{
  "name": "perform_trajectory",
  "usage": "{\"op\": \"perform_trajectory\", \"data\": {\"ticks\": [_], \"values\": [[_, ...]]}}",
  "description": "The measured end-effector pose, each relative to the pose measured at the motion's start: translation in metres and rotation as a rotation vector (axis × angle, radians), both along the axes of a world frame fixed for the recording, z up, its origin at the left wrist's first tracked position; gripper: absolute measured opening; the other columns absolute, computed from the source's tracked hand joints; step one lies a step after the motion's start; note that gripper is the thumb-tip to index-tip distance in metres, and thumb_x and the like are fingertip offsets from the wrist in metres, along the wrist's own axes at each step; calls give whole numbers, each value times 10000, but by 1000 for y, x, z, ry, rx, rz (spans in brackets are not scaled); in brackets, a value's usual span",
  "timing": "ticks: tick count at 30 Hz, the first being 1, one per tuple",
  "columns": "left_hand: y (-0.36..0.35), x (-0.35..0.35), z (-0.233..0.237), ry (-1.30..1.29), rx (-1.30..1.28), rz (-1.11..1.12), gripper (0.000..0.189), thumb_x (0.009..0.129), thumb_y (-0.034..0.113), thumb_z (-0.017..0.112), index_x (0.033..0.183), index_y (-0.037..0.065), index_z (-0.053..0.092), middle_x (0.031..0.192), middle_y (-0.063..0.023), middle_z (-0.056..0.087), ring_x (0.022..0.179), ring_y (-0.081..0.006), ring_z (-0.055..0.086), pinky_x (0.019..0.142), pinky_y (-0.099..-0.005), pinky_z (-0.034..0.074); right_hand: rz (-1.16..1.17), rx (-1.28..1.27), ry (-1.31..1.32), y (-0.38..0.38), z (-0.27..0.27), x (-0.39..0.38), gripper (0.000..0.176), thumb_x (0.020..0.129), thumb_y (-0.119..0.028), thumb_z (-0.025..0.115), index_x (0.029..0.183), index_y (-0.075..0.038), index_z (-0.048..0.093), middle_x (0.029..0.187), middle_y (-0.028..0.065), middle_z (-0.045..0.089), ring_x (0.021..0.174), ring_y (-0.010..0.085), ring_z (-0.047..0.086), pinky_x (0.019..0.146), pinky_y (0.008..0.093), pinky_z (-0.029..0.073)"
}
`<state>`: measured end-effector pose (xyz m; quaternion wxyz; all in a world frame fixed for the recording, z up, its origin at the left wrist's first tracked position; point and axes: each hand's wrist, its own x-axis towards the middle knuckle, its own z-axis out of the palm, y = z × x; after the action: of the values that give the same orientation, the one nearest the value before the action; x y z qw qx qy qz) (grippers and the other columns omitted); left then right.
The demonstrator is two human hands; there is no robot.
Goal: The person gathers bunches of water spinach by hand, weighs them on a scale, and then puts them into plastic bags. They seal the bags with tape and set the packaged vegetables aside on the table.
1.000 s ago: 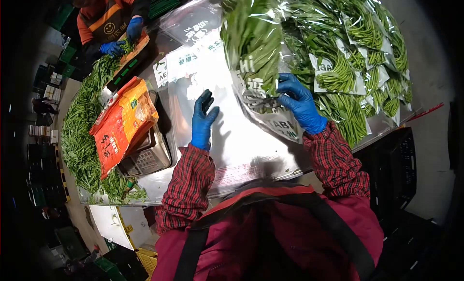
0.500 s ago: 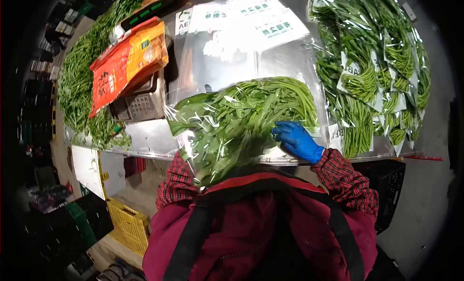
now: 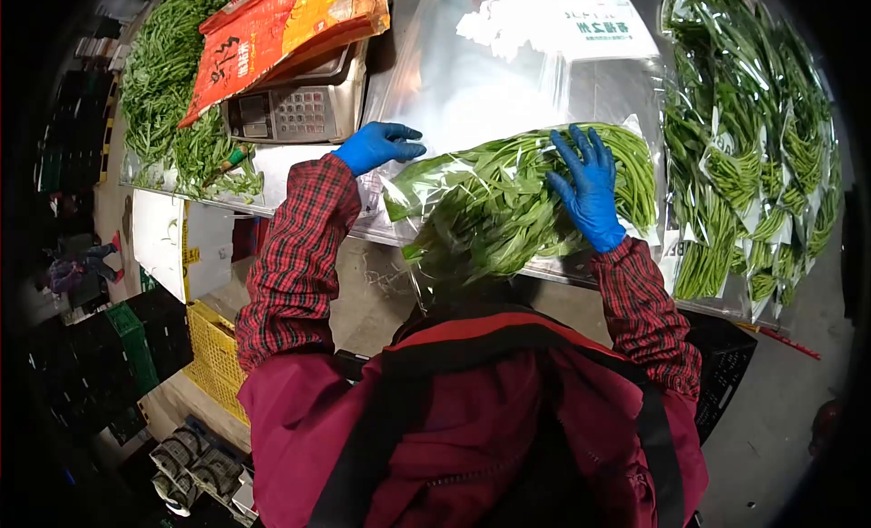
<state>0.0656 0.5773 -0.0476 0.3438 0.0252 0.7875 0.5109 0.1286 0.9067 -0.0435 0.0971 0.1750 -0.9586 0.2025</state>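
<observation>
A clear plastic bag of leafy green stems (image 3: 508,197) lies at the table's front edge, its leafy end hanging over toward my body. My right hand (image 3: 588,183), in a blue glove, rests with spread fingers on top of the bag near the stem end. To the left of the bag, my left hand (image 3: 379,147), also blue-gloved, is held apart from it with nothing in it. Its fingers point right, over flat clear plastic bags (image 3: 435,83). White printed sheets (image 3: 594,24) lie behind the bagged greens.
A scale (image 3: 304,111) stands at the left with an orange-red bag (image 3: 272,38) on it. Loose greens (image 3: 168,83) are heaped beyond it. Several bagged bunches (image 3: 735,165) cover the table's right side. A yellow crate (image 3: 215,356) sits on the floor at left.
My left hand has come into view left of the bag. My right hand has moved up onto the bag with fingers spread. The view has shifted, and the bag lies flatter.
</observation>
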Motion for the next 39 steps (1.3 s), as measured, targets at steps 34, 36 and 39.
{"op": "perform_trajectory", "data": {"ticks": [34, 36, 39], "values": [[-76, 175, 26, 1295, -393, -226, 13, 612, 183, 536, 622, 189, 533, 672, 30, 479, 791, -151, 495, 942, -592, 118, 22, 122, 51, -12, -50, -12, 399, 820, -235, 435, 1209, -155, 395, 1269, 108, 320, 1189, 271, 242, 969, 393, 159], [-87, 188, 22, 1302, -435, -153, 64, 617, 188, 541, 679, 199, 553, 750, 37, 516, 871, -154, 494, 928, -593, 123, -46, -76, 150, 7, -56, 0, 395, 804, -138, 463, 1188, -67, 405, 1223, 148, 363, 1136, 299, 318, 936, 346, 251], [-93, 199, 1, 1239, -573, -108, 217, 602, 146, 594, 802, 227, 581, 893, 28, 557, 934, -191, 481, 925, -533, 163, -342, -456, 203, 18, -42, 54, 291, 803, -126, 498, 1070, -12, 481, 1076, 134, 497, 996, 231, 459, 861, 319, 333]]}}
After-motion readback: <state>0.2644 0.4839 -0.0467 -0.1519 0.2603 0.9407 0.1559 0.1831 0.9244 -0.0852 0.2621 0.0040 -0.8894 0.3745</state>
